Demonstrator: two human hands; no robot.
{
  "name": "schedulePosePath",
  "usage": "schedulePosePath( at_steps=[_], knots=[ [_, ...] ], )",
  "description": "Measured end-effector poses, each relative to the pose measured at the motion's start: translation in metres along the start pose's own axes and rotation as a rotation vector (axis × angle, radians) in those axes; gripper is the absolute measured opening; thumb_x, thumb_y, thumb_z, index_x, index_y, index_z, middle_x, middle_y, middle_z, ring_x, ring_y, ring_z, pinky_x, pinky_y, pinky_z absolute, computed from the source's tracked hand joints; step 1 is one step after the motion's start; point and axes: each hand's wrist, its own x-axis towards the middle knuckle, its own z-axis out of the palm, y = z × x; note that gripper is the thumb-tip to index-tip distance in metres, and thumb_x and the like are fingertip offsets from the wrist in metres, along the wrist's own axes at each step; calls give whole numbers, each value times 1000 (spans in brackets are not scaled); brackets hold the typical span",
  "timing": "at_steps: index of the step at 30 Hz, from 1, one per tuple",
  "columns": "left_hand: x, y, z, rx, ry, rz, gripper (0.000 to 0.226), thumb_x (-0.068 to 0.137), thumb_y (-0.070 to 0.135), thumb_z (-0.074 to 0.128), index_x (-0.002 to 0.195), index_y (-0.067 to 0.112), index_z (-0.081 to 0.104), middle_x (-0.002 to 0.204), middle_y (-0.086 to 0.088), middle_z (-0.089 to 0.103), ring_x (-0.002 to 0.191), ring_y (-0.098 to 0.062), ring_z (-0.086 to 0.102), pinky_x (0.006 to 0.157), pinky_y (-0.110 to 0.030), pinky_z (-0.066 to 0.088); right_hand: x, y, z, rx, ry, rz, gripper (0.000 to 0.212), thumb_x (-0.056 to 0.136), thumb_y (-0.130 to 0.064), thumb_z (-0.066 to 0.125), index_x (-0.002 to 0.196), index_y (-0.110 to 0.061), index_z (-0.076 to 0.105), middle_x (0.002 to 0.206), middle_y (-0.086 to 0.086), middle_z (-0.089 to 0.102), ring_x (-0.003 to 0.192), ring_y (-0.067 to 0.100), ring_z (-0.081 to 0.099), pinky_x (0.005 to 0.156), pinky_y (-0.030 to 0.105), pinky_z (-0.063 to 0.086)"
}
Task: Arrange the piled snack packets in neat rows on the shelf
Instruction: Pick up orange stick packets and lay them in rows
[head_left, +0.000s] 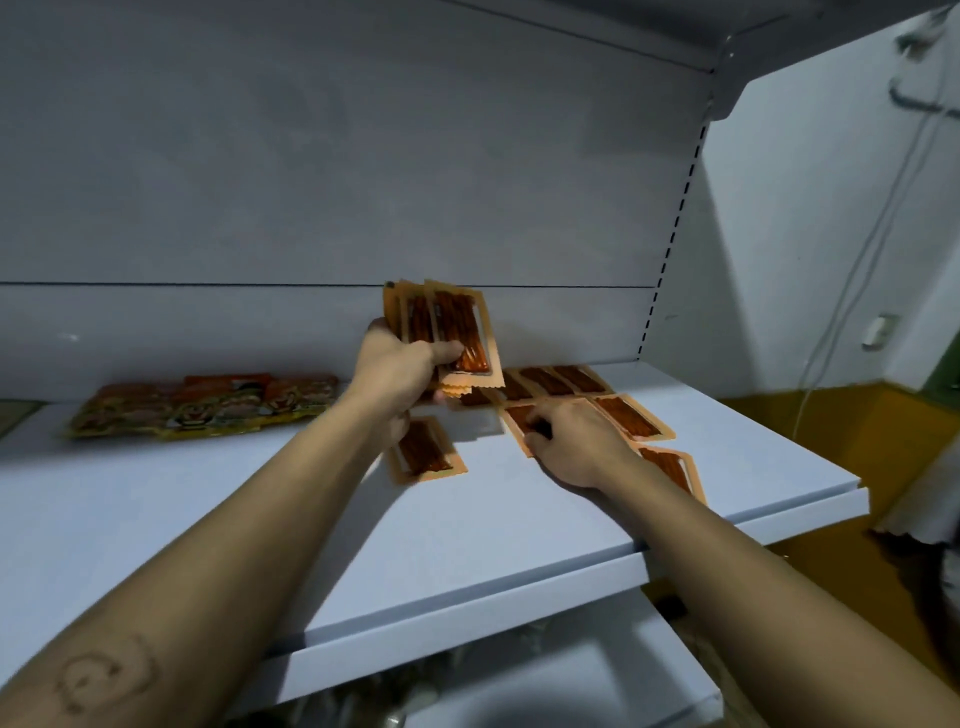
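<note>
Sorting orange snack packets on a white shelf, both hands at work.

At the back left, colourful packets lie against the back panel, with bare shelf in front of them as far as the front edge. The left hand is raised, its thumb and curled fingers gripping a fanned stack of orange packets. A single packet lies flat beneath its wrist. The right hand rests palm down with its fingers bent on one packet of the laid rows. I cannot tell whether it pinches that packet. The rows run from the back panel towards the front edge, near the slotted upright.
</note>
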Motion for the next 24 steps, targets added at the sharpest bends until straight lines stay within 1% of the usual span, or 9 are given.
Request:
schedulePosePath(
  at_steps=[3, 5, 7, 9, 10, 13, 16, 21, 24],
  knots=[
    [4, 3, -26, 68, -11, 46, 33, 85, 3, 73, 116, 3, 61, 97, -15, 74, 65, -22, 70, 39, -21, 43, -3, -11, 2, 65, 104, -21, 24, 95, -30, 55, 115, -21, 68, 115, 3, 70, 105, 26, 62, 85, 37, 51],
    [2, -3, -40, 86, -8, 40, 30, 87, 3, 72, 114, 5, 61, 97, -14, 74, 67, -23, 71, 38, -20, 44, -7, -32, 2, 102, 129, -87, 34, 98, -34, 53, 128, -22, 62, 129, 1, 64, 118, 24, 57, 96, 37, 47],
    [1, -11, -50, 86, 28, 20, 20, 88, 2, 70, 107, 5, 64, 92, -14, 73, 61, -19, 71, 37, -19, 44, -11, -59, 5, 85, 62, -209, 41, 98, -42, 51, 136, -28, 57, 140, -3, 56, 127, 20, 50, 104, 39, 42],
    [3, -17, -60, 92, 73, 14, 12, 88, 2, 70, 99, 6, 67, 87, -12, 73, 51, -12, 68, 36, -17, 43, -15, -80, 12, 16, -1, -305, 42, 98, -48, 48, 135, -32, 58, 140, -4, 57, 127, 20, 49, 104, 40, 40],
    [5, -18, -64, 92, 87, 14, 10, 88, 2, 70, 97, 6, 67, 85, -12, 73, 49, -10, 67, 36, -17, 43, -16, -86, 14, -21, -31, -315, 41, 98, -50, 47, 133, -33, 60, 136, -4, 59, 124, 21, 52, 102, 40, 42],
    [8, -17, -72, 48, 91, 17, 9, 88, 1, 69, 93, 8, 66, 82, -11, 73, 48, -12, 66, 37, -18, 43, -23, -92, 15, -61, -60, -250, 42, 98, -51, 47, 131, -32, 62, 125, -3, 67, 114, 22, 58, 95, 39, 47],
    [7, -17, -72, -7, 82, 13, 10, 87, 1, 70, 92, 9, 66, 86, -13, 73, 55, -16, 65, 38, -19, 42, -30, -84, 11, -70, -12, -175, 41, 97, -46, 50, 131, -28, 63, 124, -2, 67, 113, 21, 58, 94, 35, 47],
    [4, -18, -65, -38, 42, -20, 25, 85, 3, 72, 109, 2, 65, 94, -16, 74, 62, -21, 67, 38, -20, 41, -27, -64, 6, -128, -12, -70, 40, 97, -42, 50, 132, -26, 62, 128, 0, 66, 118, 25, 56, 97, 36, 45],
    [2, -18, -61, -46, 2, -14, 22, 86, 2, 72, 107, 3, 65, 92, -15, 74, 62, -21, 68, 38, -21, 41, -23, -55, 4, -137, -45, -29, 41, 98, -41, 48, 135, -28, 59, 133, 0, 63, 125, 26, 51, 105, 40, 40]
  ],
)
